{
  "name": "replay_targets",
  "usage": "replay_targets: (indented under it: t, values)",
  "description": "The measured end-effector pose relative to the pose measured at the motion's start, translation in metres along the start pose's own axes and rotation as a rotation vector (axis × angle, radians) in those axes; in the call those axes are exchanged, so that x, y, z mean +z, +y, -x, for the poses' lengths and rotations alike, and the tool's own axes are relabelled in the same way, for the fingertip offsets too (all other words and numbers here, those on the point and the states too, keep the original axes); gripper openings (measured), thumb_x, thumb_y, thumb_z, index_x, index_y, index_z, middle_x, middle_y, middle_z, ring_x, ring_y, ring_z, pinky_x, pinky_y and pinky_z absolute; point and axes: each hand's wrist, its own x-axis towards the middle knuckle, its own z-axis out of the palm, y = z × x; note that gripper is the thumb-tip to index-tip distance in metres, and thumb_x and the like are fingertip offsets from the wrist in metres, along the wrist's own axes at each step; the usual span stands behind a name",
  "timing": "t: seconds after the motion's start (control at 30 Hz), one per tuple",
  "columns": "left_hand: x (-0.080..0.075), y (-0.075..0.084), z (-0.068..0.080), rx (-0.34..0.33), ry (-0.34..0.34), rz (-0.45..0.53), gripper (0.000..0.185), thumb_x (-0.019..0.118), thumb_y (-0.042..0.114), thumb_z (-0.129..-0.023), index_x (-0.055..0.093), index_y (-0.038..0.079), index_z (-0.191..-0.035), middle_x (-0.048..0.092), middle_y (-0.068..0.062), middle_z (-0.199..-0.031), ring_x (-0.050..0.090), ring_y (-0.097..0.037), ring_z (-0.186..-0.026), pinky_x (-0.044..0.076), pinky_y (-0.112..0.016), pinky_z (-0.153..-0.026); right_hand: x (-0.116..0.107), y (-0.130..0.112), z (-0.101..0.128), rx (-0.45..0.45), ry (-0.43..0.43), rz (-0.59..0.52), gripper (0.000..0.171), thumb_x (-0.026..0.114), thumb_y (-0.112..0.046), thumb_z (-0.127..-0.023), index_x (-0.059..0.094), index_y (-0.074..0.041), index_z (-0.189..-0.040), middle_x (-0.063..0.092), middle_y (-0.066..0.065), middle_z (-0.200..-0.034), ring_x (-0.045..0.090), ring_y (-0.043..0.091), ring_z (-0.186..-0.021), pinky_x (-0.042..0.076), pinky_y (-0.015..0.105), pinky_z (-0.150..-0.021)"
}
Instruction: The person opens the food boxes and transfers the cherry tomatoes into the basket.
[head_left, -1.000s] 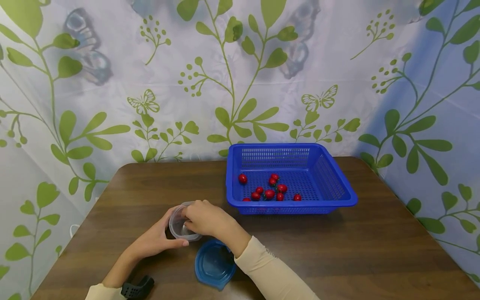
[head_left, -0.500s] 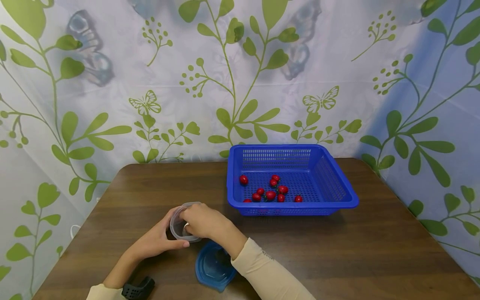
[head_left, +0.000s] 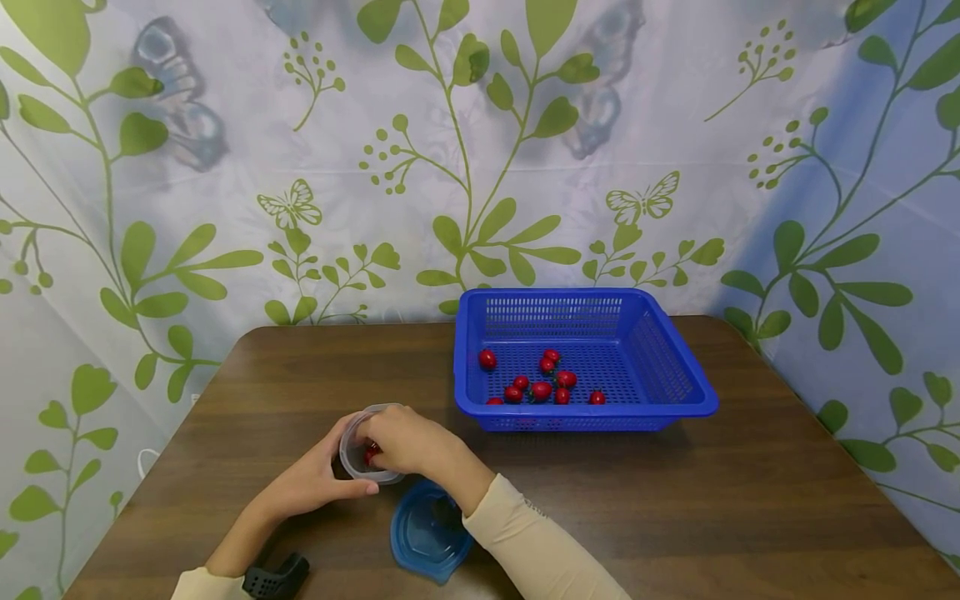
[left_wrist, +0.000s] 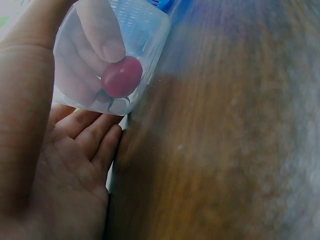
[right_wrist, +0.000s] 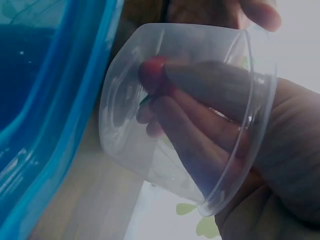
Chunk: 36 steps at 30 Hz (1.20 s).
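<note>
A clear plastic tub [head_left: 352, 450] stands on the wooden table, seen from the side in the right wrist view. My left hand [head_left: 318, 477] holds it, thumb along the near side and fingers around the far left side. My right hand [head_left: 408, 439] reaches down inside the tub. Its thumb and fingers pinch a red cherry tomato [right_wrist: 152, 74] low in the tub. Through the wall in the left wrist view, that tomato [left_wrist: 122, 76] shows its green stem end, with a fingertip against its top.
A blue lid [head_left: 427, 537] lies on the table [head_left: 675, 517] close to the tub, partly under the right forearm. Back right, a blue plastic basket [head_left: 678, 367] holds several cherry tomatoes [head_left: 540, 391]. A patterned curtain [head_left: 465, 167] hangs behind the table.
The red tomato has come into sight beneath my right fingers inside the tub. My left hand keeps its hold, and the right hand has shifted only slightly.
</note>
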Motion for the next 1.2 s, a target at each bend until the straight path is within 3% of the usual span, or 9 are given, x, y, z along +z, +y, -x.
replay_targets:
  t: [0.13, 0.53, 0.67, 0.83, 1.0, 1.2]
  values:
    - [0.0, 0.003, 0.0, -0.012, -0.004, 0.027, 0.095, 0.083, 0.028, -0.087, 0.025, 0.017, -0.161, 0.042, -0.011, -0.157, 0.052, -0.009, -0.13, 0.043, -0.018, -0.105, -0.001, 0.0, -0.001, -0.008, -0.01, -0.024, 0.024, 0.083, -0.022, -0.089, 0.078, -0.017, -0.111, 0.075, -0.009, -0.098, 0.064, 0.002, -0.084, 0.05, 0.015, -0.081]
    - [-0.001, 0.002, -0.001, -0.01, -0.002, 0.009, 0.097, 0.083, 0.028, -0.087, 0.023, 0.017, -0.162, 0.039, -0.012, -0.16, 0.05, -0.013, -0.134, 0.042, -0.018, -0.106, -0.002, 0.001, -0.003, -0.022, -0.026, -0.027, 0.017, 0.083, -0.025, -0.088, 0.08, -0.019, -0.104, 0.075, -0.012, -0.091, 0.063, 0.0, -0.081, 0.048, 0.016, -0.083]
    - [0.0, 0.003, 0.0, -0.019, -0.004, 0.004, 0.097, 0.083, 0.028, -0.088, 0.022, 0.015, -0.162, 0.039, -0.013, -0.16, 0.051, -0.02, -0.135, 0.043, -0.02, -0.106, -0.002, 0.003, -0.002, -0.037, -0.029, -0.044, 0.019, 0.082, -0.025, -0.09, 0.079, -0.018, -0.107, 0.075, -0.012, -0.093, 0.063, -0.001, -0.081, 0.048, 0.017, -0.085]
    - [0.0, 0.002, 0.0, -0.026, -0.017, -0.01, 0.097, 0.081, 0.029, -0.089, 0.02, 0.013, -0.162, 0.04, -0.015, -0.159, 0.05, -0.03, -0.136, 0.044, -0.02, -0.105, -0.007, 0.004, 0.001, -0.019, -0.04, -0.111, 0.023, 0.08, -0.023, -0.091, 0.078, -0.016, -0.113, 0.073, -0.01, -0.095, 0.059, 0.001, -0.08, 0.049, 0.013, -0.074]
    - [0.0, 0.001, 0.0, -0.031, -0.01, -0.028, 0.096, 0.082, 0.029, -0.088, 0.022, 0.014, -0.162, 0.045, -0.013, -0.155, 0.055, -0.026, -0.131, 0.045, -0.024, -0.106, -0.013, 0.007, 0.004, -0.024, -0.022, -0.131, 0.021, 0.079, -0.022, -0.092, 0.077, -0.016, -0.112, 0.07, -0.009, -0.091, 0.057, 0.002, -0.075, 0.048, 0.011, -0.066]
    - [0.001, 0.001, 0.0, -0.043, 0.0, -0.022, 0.094, 0.083, 0.03, -0.087, 0.025, 0.015, -0.16, 0.049, -0.011, -0.151, 0.058, -0.02, -0.125, 0.046, -0.026, -0.105, -0.025, 0.009, 0.01, -0.01, 0.013, -0.162, 0.025, 0.078, -0.022, -0.093, 0.076, -0.014, -0.117, 0.073, -0.007, -0.094, 0.061, 0.001, -0.077, 0.05, 0.011, -0.067]
